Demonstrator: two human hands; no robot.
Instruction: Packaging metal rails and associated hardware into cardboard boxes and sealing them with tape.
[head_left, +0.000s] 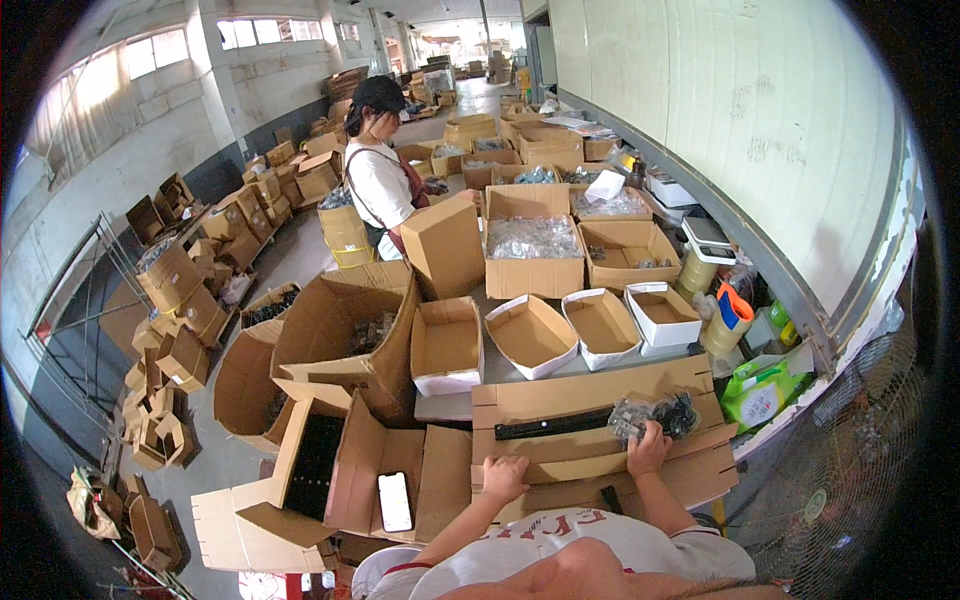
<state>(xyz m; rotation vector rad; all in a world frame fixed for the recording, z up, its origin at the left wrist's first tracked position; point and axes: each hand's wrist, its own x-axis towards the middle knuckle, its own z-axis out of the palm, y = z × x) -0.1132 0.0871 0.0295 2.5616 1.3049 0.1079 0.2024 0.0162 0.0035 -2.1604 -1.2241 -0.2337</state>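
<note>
An open flat cardboard box point(590, 400) lies on the bench before me. My left hand point(505, 478) is closed over its near flap point(575, 466), fingers curled on the edge. My right hand point(649, 449) has its bent fingers at the lower side of a clear plastic bag point(632, 418) of black parts and seems to grip it; the fingertips are partly hidden. Left of the bag, a long black strip point(555, 424) lies in the box. Another small black piece point(610, 498) shows below the flap.
Several white-sided trays point(447, 347) stand beyond the box. To the left are a phone point(395, 502) in an open carton and a big carton point(345, 315). A co-worker point(385, 170) stands by a carton of clear bags point(533, 240). At right are a green bag point(757, 392) and a fan point(815, 500).
</note>
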